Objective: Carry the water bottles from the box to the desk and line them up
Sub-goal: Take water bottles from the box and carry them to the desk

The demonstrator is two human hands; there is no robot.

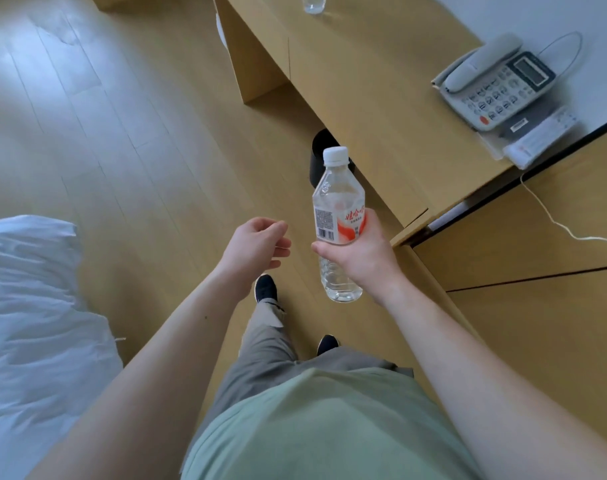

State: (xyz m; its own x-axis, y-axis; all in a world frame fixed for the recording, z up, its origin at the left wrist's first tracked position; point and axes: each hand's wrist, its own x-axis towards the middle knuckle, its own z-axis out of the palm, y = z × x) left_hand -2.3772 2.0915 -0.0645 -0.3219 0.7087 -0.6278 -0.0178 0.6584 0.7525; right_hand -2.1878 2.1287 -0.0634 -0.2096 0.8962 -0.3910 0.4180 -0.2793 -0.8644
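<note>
Right hand (359,252) wrapped around an upright water bottle (338,216) at frame centre, over the floor (white cap on top). Left hand (257,245) beside it, loosely curled, holding nothing. Desk (371,98) at upper right; another bottle (314,3) at its top edge, phone (496,83) at far right.

two water bottles (338,209), one telephone (496,83)

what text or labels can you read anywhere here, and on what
"娃哈哈": red brand characters on the label of the water bottle in the right hand's grip.
Barcode and fine print on that label: too small to read.
Telephone keys and display: blurred.
Card beside the telephone: print unreadable.
</note>
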